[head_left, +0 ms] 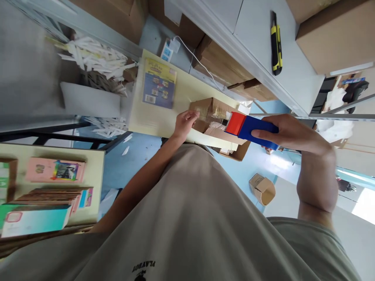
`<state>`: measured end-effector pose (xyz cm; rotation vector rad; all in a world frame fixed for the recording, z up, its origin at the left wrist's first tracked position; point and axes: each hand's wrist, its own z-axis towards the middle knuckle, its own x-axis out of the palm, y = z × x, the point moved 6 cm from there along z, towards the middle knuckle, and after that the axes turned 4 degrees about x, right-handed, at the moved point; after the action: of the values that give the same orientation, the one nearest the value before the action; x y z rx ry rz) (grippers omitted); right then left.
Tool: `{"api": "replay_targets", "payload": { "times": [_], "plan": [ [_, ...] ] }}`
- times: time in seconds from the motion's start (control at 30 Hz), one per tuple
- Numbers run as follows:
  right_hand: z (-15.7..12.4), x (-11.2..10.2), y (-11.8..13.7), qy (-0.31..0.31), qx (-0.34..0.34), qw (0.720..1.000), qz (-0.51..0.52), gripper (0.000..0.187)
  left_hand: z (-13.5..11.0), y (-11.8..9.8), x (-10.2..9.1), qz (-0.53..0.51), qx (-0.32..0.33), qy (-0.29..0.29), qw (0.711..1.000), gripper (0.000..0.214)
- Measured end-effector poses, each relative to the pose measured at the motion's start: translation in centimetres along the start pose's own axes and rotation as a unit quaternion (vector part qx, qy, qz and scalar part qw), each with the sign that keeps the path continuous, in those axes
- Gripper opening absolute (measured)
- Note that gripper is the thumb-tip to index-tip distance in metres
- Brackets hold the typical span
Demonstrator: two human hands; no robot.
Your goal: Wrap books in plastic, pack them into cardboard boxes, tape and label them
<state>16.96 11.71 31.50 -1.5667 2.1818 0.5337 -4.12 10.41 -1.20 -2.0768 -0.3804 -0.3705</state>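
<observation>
My right hand (281, 130) grips a blue and red tape dispenser (253, 130), its toothed red end pointing left over a small cardboard box (202, 107). Clear tape shines on the box and its near side. At the box's left end, my left hand (185, 123) is closed in a pinch, with what looks like the end of clear packing tape (202, 114) at the fingertips. The box lies on a pale yellow table (152, 123). Left of it on the same table is a blue and yellow printed package (159, 84).
A yellow and black utility knife (275, 45) lies on the grey shelf (254, 35). A white power strip (166, 50) sits behind the table. An open carton (262, 189) stands on the blue floor. Books (55, 169) fill a side table, and paper scraps (93, 58) are heaped left.
</observation>
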Motion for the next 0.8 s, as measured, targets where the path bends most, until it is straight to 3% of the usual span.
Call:
{"api": "replay_targets", "payload": {
  "times": [0.13,0.33,0.5,0.73,0.8],
  "plan": [
    [0.5,0.0,2.0,-0.022,0.015,0.999,-0.032,0.081,0.3,1.8,1.2,-0.002,-0.009,-0.024,1.0,0.025],
    [1.0,0.3,3.4,-0.011,0.032,0.998,-0.044,0.079,0.2,2.4,1.8,0.046,0.004,-0.055,0.997,0.009],
    [1.3,0.5,4.2,-0.025,0.005,0.998,-0.052,0.082,-0.1,2.4,2.1,0.113,0.014,-0.052,0.992,0.008],
    [1.2,1.1,4.4,-0.006,-0.005,0.998,-0.063,0.076,0.1,2.9,2.4,0.101,0.036,-0.059,0.992,0.005],
    [1.2,1.2,4.5,-0.008,-0.012,0.998,-0.067,0.078,0.2,3.8,2.1,0.098,0.016,-0.077,0.992,0.018]
  ]
}}
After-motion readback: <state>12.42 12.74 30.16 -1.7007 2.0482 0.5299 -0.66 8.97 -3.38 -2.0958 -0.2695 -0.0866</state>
